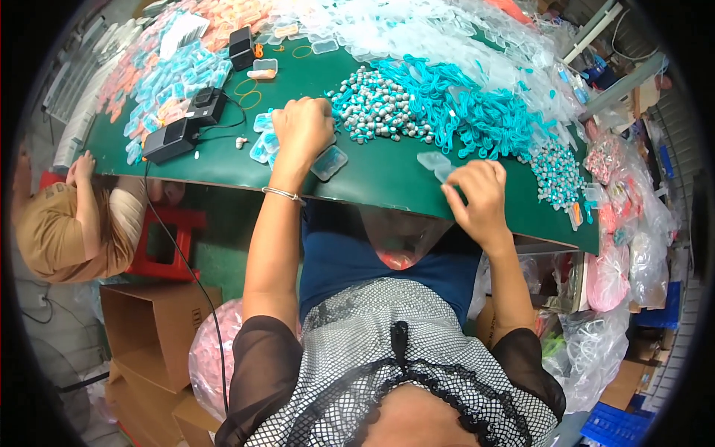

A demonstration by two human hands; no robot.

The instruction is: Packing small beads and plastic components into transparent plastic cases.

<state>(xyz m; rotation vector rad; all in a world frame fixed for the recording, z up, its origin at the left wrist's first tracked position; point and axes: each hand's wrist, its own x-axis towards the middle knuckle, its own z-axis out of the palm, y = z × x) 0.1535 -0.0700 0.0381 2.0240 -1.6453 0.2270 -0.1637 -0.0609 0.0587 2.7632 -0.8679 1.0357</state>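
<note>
My left hand (304,128) is closed above the green table, just left of a heap of small grey-and-teal plugs (380,104). Whatever its fingers hold is hidden from view. Beside and under that wrist lie several clear cases with teal contents (262,147), and another small clear case (328,162) lies to its right. Over the table's near edge, my right hand (478,195) has its fingers bent on the near end of an open clear plastic case (433,162). A tangle of teal cords (477,112) spreads beyond it.
Empty-looking clear cases (417,30) cover the far side. Filled teal cases (179,78), black boxy devices (170,140) and a black cable stand at the left. More plugs (555,175) lie right. A seated person (67,223) is at left; cardboard boxes (145,335) stand below.
</note>
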